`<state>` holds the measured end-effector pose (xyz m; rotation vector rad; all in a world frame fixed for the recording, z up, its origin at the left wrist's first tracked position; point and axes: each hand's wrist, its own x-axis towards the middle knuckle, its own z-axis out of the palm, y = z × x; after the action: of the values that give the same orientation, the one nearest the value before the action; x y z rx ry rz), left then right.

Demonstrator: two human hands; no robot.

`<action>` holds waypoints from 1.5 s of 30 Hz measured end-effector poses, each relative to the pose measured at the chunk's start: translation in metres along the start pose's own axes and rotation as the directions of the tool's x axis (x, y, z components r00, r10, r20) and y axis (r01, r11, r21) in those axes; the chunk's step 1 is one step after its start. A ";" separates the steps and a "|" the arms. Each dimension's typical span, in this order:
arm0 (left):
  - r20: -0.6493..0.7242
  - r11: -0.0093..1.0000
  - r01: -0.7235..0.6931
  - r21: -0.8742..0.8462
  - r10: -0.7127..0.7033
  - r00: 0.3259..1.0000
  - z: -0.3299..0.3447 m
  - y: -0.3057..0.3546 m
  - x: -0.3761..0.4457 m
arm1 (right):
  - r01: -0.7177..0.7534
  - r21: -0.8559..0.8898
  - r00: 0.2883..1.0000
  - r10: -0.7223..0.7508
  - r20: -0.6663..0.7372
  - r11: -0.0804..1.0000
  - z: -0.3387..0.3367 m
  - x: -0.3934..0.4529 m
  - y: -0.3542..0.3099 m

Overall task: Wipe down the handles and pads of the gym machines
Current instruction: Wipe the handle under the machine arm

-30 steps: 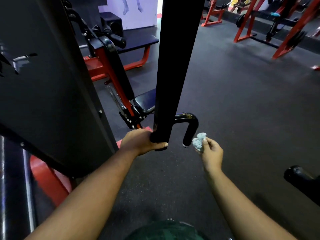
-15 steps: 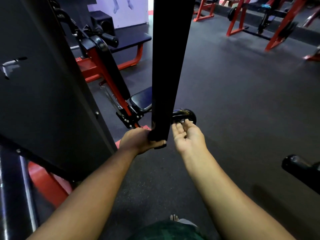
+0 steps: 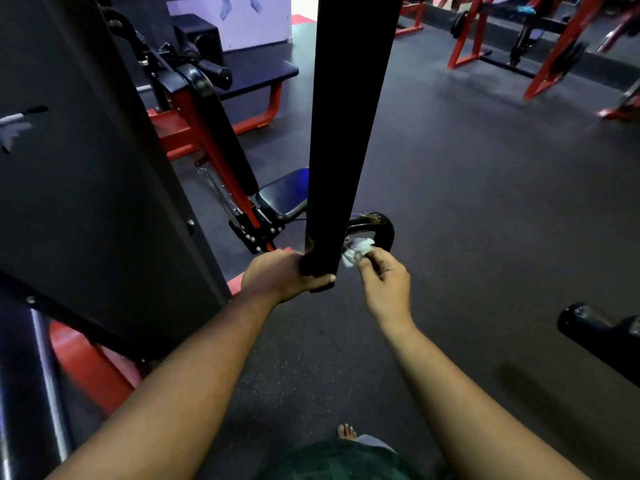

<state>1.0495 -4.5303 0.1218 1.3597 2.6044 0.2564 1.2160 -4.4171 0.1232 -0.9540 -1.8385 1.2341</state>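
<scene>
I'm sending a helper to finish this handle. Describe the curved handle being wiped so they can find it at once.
Find the tall black bar hanging mid-frame, its lower end gripped by the left hand. Just right of that end, a glossy black handle hooks over and down. The right hand holds a white cloth against it; the black grip far right is straight and untouched.

We're in a commercial gym, pretty clearly. Dark speckled rubber flooring (image 3: 467,202) covers the whole room. Left of centre sits a red steel-framed machine with black vinyl back pad (image 3: 221,133) and a small black seat cushion (image 3: 282,197). Upper right of the frame we've got red angled steel racks (image 3: 464,39) with a black round weight plate (image 3: 460,20). A flat black padded bench on red legs (image 3: 258,76) sits near the top centre.
</scene>
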 end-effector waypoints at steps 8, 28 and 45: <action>0.023 1.000 -0.023 -0.011 0.023 0.999 -0.002 -0.003 0.000 | 0.278 0.000 0.913 -0.264 -0.311 0.961 -0.025 0.013 -0.031; 0.005 0.999 -0.026 -0.032 0.026 1.000 -0.002 -0.003 0.000 | -0.266 0.025 0.956 0.267 -0.122 0.964 -0.014 0.021 0.085; 0.086 0.999 0.041 -0.027 -0.039 0.996 -0.016 0.009 -0.006 | -0.298 0.205 0.911 0.213 0.353 0.932 -0.026 0.050 0.058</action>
<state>1.0560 -4.5315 0.1397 1.2792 2.5452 0.2237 1.2254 -4.3467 0.0833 -0.9095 -1.7738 1.8387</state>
